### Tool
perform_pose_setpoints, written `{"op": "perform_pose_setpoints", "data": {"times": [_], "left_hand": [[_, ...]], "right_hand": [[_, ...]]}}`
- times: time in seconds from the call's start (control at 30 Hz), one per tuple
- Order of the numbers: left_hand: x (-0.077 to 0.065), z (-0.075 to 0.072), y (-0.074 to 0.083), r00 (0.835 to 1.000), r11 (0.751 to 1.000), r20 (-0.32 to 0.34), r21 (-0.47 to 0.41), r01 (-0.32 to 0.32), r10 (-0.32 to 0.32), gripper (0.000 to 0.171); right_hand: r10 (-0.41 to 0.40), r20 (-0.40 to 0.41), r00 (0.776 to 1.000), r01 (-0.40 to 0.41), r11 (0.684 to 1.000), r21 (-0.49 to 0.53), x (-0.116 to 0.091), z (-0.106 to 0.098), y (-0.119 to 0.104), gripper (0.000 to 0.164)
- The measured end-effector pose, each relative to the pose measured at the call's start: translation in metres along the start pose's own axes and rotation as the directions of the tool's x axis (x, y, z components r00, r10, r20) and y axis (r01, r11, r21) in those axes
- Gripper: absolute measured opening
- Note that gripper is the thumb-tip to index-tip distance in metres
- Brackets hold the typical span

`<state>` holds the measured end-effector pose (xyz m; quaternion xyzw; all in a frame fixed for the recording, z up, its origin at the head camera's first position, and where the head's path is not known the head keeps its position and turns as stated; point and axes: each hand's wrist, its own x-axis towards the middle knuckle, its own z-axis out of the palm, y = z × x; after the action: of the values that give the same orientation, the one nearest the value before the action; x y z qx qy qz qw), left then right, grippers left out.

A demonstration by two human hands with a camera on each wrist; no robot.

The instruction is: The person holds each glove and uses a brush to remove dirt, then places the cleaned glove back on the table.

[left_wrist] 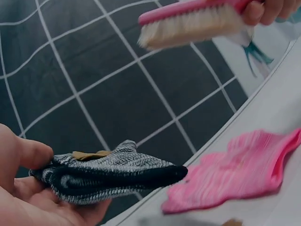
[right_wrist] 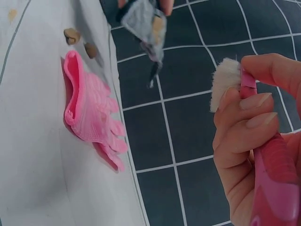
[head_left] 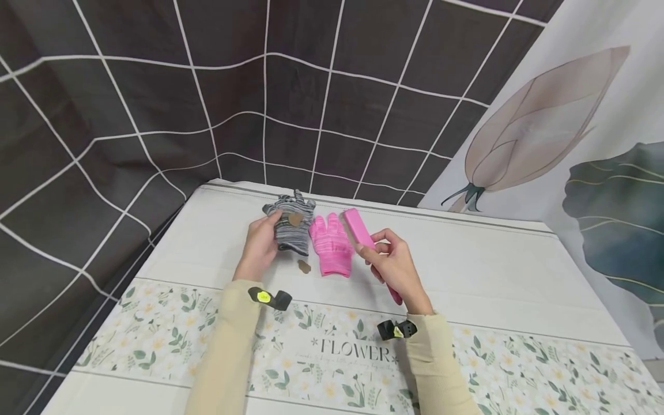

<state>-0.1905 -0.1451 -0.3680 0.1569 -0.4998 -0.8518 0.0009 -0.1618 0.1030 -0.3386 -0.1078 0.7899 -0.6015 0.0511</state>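
Note:
My left hand (head_left: 259,245) grips a grey-and-black striped knit glove (head_left: 292,237) by its side, thumb on top and fingers below. A flat brown piece (head_left: 295,219) lies on the glove's upper face. In the left wrist view the glove's dark cuff (left_wrist: 174,176) faces the camera, held above the tabletop. My right hand (head_left: 398,266) holds a pink brush (head_left: 359,227) by its handle, the pale bristles (left_wrist: 188,29) turned toward the gloves. Between the hands a pink knit glove (head_left: 332,245) lies flat on the table, fingers pointing away from me.
Another brown piece (head_left: 304,266) lies on the white table cover (head_left: 197,248) below the grey glove; the right wrist view shows a second one (right_wrist: 90,50) close by. A floral band with lettering (head_left: 358,350) crosses the cover. A dark gridded curtain (head_left: 290,92) hangs behind.

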Motion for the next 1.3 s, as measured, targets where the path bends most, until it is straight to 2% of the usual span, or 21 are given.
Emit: {"op": "perform_pose_setpoints", "data": {"times": [0.17,0.3,0.37,0.5,0.53,0.63,0.77,0.8,0.87,0.93,0.97,1.03,1.17,1.27,1.3], "left_hand": [[-0.006,0.017,-0.004,0.994,0.997,0.085,-0.056,-0.057,0.062,0.036],[-0.011,0.034,-0.012,0.980,0.992,0.166,-0.077,-0.100,0.112,0.033],[-0.014,0.043,-0.017,0.971,0.990,0.198,-0.060,-0.125,0.135,0.031],[-0.022,0.058,-0.027,0.954,0.978,0.231,0.037,-0.207,0.193,0.028],[-0.012,0.058,-0.038,0.942,0.971,0.255,0.038,-0.235,0.218,0.028],[-0.013,0.064,-0.046,0.915,0.949,0.292,0.063,-0.308,0.278,0.031],[-0.021,0.072,-0.045,0.903,0.919,0.276,0.131,-0.373,0.328,0.030],[-0.011,0.070,-0.055,0.893,0.911,0.283,0.122,-0.394,0.349,0.028],[-0.022,0.075,-0.048,0.888,0.890,0.272,0.169,-0.424,0.372,0.026],[-0.025,0.077,-0.048,0.863,0.861,0.283,0.178,-0.477,0.420,0.025],[-0.025,0.076,-0.049,0.845,0.844,0.292,0.174,-0.508,0.448,0.025],[-0.051,0.084,-0.028,0.830,0.819,0.298,0.202,-0.537,0.471,0.024],[0.000,0.069,-0.072,0.775,0.793,0.327,0.109,-0.599,0.540,0.024],[0.046,0.057,-0.110,0.753,0.809,0.348,-0.028,-0.587,0.559,0.027],[0.049,0.057,-0.112,0.751,0.813,0.351,-0.050,-0.580,0.558,0.029]], "right_hand": [[-0.027,-0.017,0.999,0.027,0.999,0.024,-0.001,0.005,0.000,0.029],[-0.084,-0.049,0.995,0.086,0.995,0.053,-0.001,0.010,-0.003,0.031],[-0.120,-0.073,0.990,0.126,0.989,0.079,-0.002,0.013,-0.004,0.032],[-0.202,-0.109,0.973,0.216,0.967,0.138,-0.001,0.020,-0.002,0.032],[-0.221,-0.116,0.968,0.237,0.962,0.138,-0.001,0.021,0.000,0.031],[-0.296,-0.141,0.945,0.313,0.943,0.118,0.008,0.023,0.023,0.032],[-0.380,-0.176,0.908,0.396,0.916,0.065,0.035,0.021,0.085,0.035],[-0.391,-0.184,0.902,0.406,0.913,0.050,0.039,0.021,0.095,0.037],[-0.430,-0.204,0.879,0.439,0.898,-0.001,0.047,0.022,0.112,0.039],[-0.461,-0.231,0.857,0.462,0.885,-0.053,0.048,0.026,0.112,0.041],[-0.478,-0.244,0.844,0.475,0.877,-0.074,0.048,0.028,0.111,0.042],[-0.516,-0.261,0.816,0.505,0.856,-0.112,0.049,0.031,0.112,0.042],[-0.571,-0.289,0.768,0.541,0.821,-0.184,0.043,0.032,0.098,0.041],[-0.592,-0.308,0.744,0.552,0.806,-0.216,0.032,0.030,0.073,0.041],[-0.594,-0.311,0.742,0.554,0.804,-0.215,0.027,0.030,0.062,0.039]]}}
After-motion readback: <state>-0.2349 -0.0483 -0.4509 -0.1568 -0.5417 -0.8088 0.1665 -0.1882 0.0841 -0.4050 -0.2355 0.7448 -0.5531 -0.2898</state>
